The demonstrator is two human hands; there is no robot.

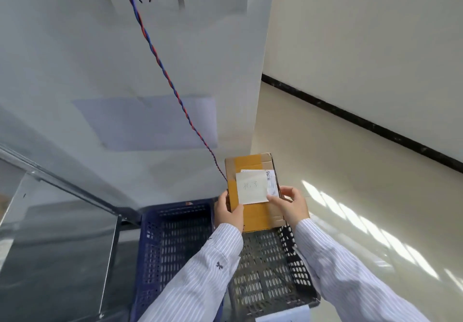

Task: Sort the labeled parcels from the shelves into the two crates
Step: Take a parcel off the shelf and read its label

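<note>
A brown cardboard parcel with yellow tape and a white handwritten label is held above the crates. My left hand grips its left edge, thumb on top. My right hand grips its right edge, thumb touching the label's corner. Below the parcel stand a dark blue crate on the left and a black crate on the right, side by side on the floor. I see nothing inside either crate; my sleeves hide part of both.
A white cabinet side rises ahead, with a twisted red-and-blue cable running down towards the parcel. A grey metal shelf sits at the left. Beige floor and a wall with a black skirting lie to the right.
</note>
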